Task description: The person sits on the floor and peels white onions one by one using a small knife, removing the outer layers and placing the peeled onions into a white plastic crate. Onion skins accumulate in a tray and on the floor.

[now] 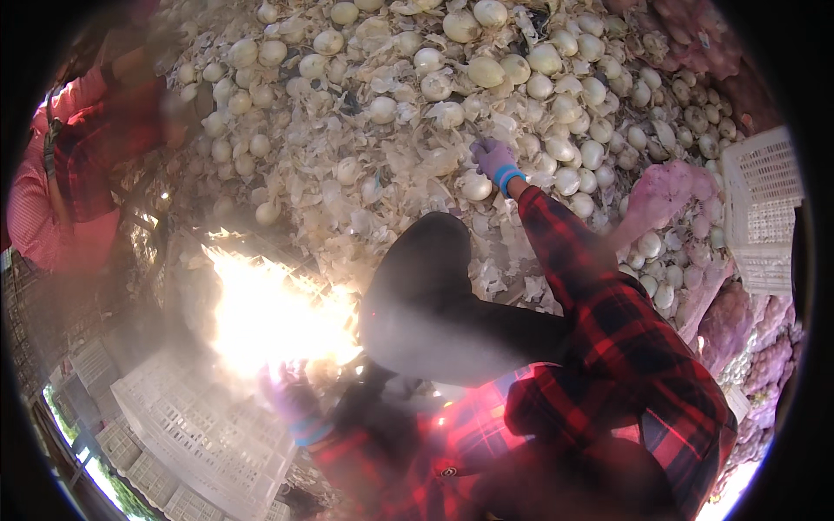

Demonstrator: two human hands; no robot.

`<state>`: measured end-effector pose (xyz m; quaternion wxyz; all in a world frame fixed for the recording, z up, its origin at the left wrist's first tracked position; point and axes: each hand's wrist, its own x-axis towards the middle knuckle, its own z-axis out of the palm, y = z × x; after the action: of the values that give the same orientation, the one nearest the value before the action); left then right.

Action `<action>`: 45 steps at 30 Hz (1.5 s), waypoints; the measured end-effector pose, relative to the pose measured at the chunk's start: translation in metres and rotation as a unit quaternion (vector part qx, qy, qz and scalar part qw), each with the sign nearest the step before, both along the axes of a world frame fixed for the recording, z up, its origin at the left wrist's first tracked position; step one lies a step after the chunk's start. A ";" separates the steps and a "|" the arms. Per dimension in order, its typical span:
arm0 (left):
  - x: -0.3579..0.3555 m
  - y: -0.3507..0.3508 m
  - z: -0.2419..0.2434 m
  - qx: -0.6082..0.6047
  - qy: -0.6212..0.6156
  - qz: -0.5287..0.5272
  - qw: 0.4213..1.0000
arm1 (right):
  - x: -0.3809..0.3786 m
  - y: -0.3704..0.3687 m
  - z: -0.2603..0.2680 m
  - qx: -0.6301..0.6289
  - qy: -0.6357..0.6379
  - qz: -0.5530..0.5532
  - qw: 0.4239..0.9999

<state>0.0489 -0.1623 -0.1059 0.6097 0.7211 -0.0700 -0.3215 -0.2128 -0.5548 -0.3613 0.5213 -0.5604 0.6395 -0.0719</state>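
My right hand [493, 161], in a lilac glove with a blue cuff, reaches into a pile of white onions [487, 71] and loose papery skins [417, 153]. Its fingers point down into the skins; whether they grasp anything cannot be made out. Just below it lies a single onion [476, 185]. At the lower left my left hand [290, 394], gloved alike, is beside a white plastic crate [202, 436], at the edge of a patch of glaring sunlight. The glare hides its fingers and whatever they touch.
Another person [85, 163] in red checked clothing is at the left. Pink mesh sacks [671, 195] lie at the right, next to an upright white plastic crate [762, 208]. More crates [153, 478] stand at the lower left. My bent knee lies between my hands.
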 end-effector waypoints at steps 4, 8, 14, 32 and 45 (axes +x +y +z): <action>-0.010 -0.023 0.005 0.079 0.002 0.101 0.992 | -0.002 0.026 -0.006 -0.101 0.110 0.264 0.953; -0.012 -0.036 0.012 0.103 0.000 0.078 0.992 | -0.004 0.047 -0.004 -0.079 0.217 0.310 0.922; -0.015 -0.028 0.012 0.082 0.041 0.063 0.994 | -0.049 0.062 -0.021 -0.061 0.131 0.241 0.960; -0.050 -0.021 0.103 -0.466 0.213 0.037 0.858 | 0.155 0.208 0.402 -0.203 -0.390 0.545 0.714; -0.031 0.097 0.079 -0.532 0.086 0.119 0.834 | 0.178 0.300 0.398 -0.141 -0.436 0.621 0.636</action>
<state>0.0178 -0.0656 -0.0265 0.9363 0.2580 -0.0910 -0.2202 -0.0349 -0.2549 0.0370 0.5758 -0.7958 -0.1789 -0.0565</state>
